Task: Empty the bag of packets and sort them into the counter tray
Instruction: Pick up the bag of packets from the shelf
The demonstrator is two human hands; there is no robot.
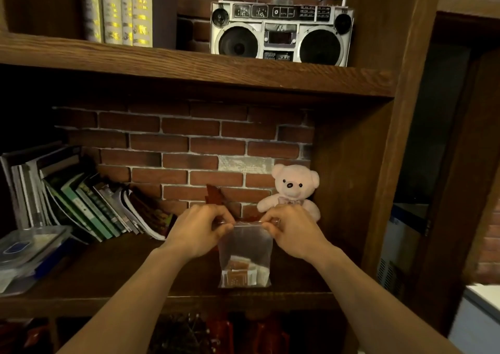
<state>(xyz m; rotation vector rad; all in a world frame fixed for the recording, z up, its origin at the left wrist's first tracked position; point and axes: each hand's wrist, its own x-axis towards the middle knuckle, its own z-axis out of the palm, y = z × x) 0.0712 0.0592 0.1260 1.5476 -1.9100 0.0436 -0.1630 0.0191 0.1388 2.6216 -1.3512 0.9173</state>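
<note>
Both forearms enter from the bottom of the frame and converge at lower centre. The left hand [198, 229] and the right hand [290, 232] are each pinched closed on the top edge of the bag [244, 248], one hand at each upper corner, knuckles up and fingers curled over the seal strip. The bag is a clear, flexible plastic pouch, rectangular, hanging upright between the hands at lower centre of the frame, in front of the wooden shelf [108, 270]; whether its base touches the shelf cannot be determined. The packets [239, 272] lie collected in the bottom of the bag: small flat rectangles, some orange-brown, some white.

At lower left of the frame, clear rigid plastic containers [25, 253] with lids rest on the same shelf board. Behind them, a row of thin books [81, 202] leans to the left. At right of centre, a pale pink plush bear [293, 188] sits upright just beyond the right hand. The back wall [189, 148] is rough red brick with pale mortar.

On the upper shelf board, dark grained wood, a silver boombox [281, 29] with two round speakers stands at upper centre, with pale upright book spines [121, 10] at upper left.
</note>
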